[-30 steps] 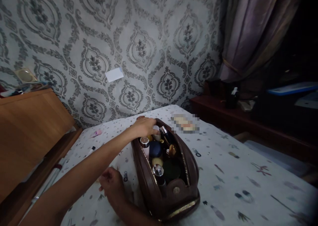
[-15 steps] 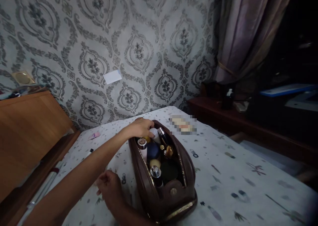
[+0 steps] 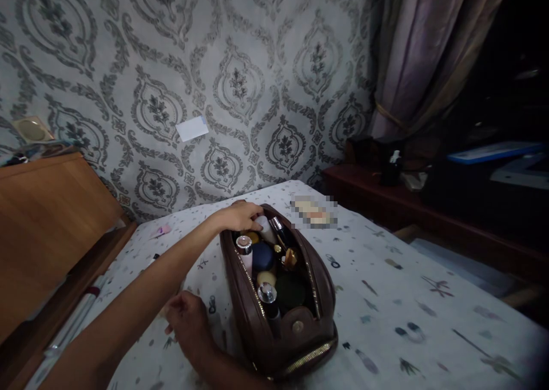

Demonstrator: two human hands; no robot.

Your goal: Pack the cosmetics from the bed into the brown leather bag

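A brown cosmetic bag lies unzipped on the white printed bed cover. My left hand reaches over its far end, fingertips closed at the top of a white bottle inside. Beside that bottle is a dark tube with a silver cap. A pale bottle with a shiny cap, a dark blue round item, a gold-coloured item and a clear-capped dark bottle fill the rest. My right hand, loosely curled with nothing visible in it, rests left of the bag, under my left forearm.
A wooden board borders the bed on the left, with white poles beside it. A blurred-out flat item lies beyond the bag. On the right stands a dark red ledge with a pump bottle.
The view has shifted slightly. My left hand stays at the white bottle, which now shows a bit more of its side. My right hand has barely moved.
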